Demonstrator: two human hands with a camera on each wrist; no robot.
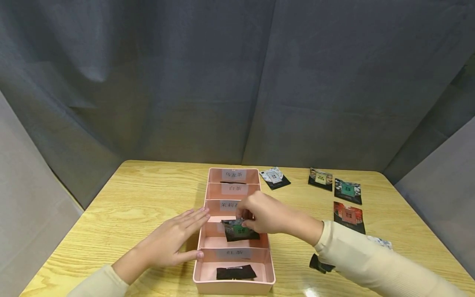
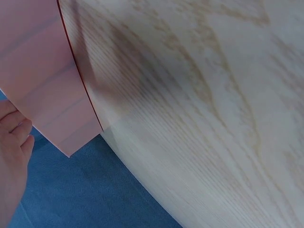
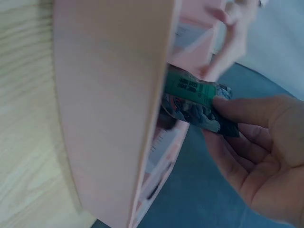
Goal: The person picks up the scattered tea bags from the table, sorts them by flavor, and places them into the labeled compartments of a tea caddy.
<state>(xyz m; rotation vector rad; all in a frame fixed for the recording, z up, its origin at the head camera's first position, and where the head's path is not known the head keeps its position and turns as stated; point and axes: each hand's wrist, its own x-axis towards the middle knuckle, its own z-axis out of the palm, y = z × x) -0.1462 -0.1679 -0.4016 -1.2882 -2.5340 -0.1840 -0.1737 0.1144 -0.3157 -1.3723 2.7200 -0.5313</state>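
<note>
Near the far edge of the tabletop (image 1: 156,185) starts a pink box (image 1: 233,287), maybe kept still by the straight-fingered left hand (image 1: 174,237), while the right hand (image 1: 261,214) pinches a packet (image 1: 241,231).

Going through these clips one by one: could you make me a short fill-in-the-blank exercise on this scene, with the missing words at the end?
1. The right hand pinches a packet with a ____ label.
2. The left hand touches the box, whose colour is ____.
3. The box is divided into ____ compartments.
4. In the head view, the red packet lies on the table to the ____ of the box.

Missing words: green; pink; five; right.
</note>
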